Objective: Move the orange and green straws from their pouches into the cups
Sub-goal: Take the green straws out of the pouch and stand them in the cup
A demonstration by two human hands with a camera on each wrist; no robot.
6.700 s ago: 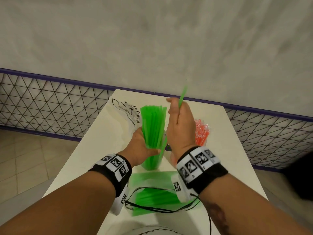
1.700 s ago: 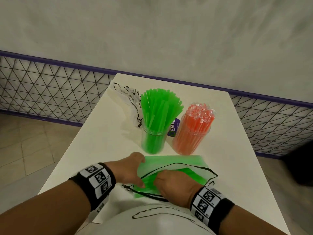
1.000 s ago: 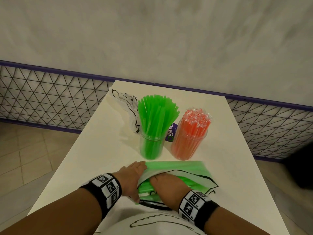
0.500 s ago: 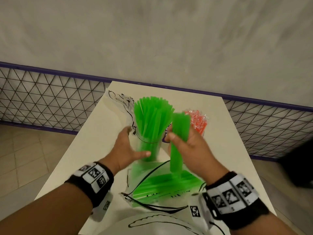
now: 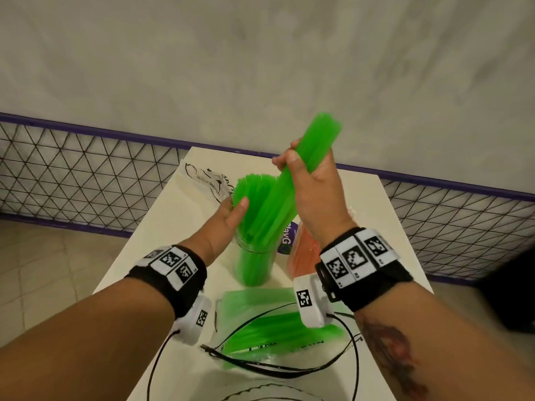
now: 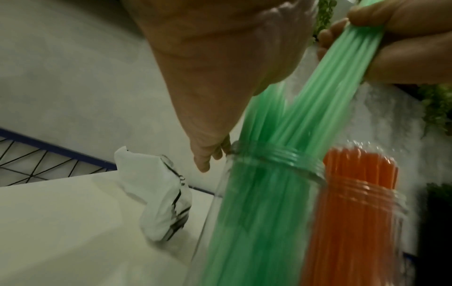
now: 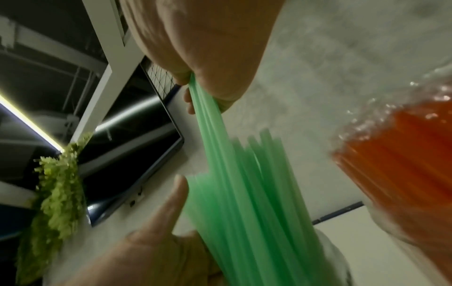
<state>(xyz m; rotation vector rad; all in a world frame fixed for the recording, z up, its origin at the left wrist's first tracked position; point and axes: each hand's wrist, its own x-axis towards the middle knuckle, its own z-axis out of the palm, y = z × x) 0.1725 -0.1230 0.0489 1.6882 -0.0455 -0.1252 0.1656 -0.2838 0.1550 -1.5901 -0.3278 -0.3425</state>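
Head view: half a second ago the right hand [image 5: 314,195] held its bunch of bright green plastic straws [image 5: 307,153] upright beside the clear plastic cup of green straws [image 5: 254,256]; now the bunch is raised and tilted, lower ends entering the cup mouth, fingers clamped round it. The left hand [image 5: 228,219], earlier at the cup's side, now has its fingers wrapped about the straws standing in the cup.

Count: two cups near the middle of the white table [image 5: 139,256], the second a clear cup of orange straws [image 5: 302,253] just right of the first; two pouches, one clear pouch with green straws left inside [image 5: 260,334] at the near edge, one crumpled white printed pouch [image 5: 207,178] at the far left corner.

Left wrist view: left hand [image 6: 220,63] against the green cup's rim [image 6: 274,156]; orange cup [image 6: 352,212] touching it.

Right wrist view: right hand [image 7: 208,48] pinching the bunch [image 7: 208,123]; left thumb [image 7: 171,205] pressed on the cup's straws [image 7: 249,203]; orange straws [image 7: 401,158] blurred.
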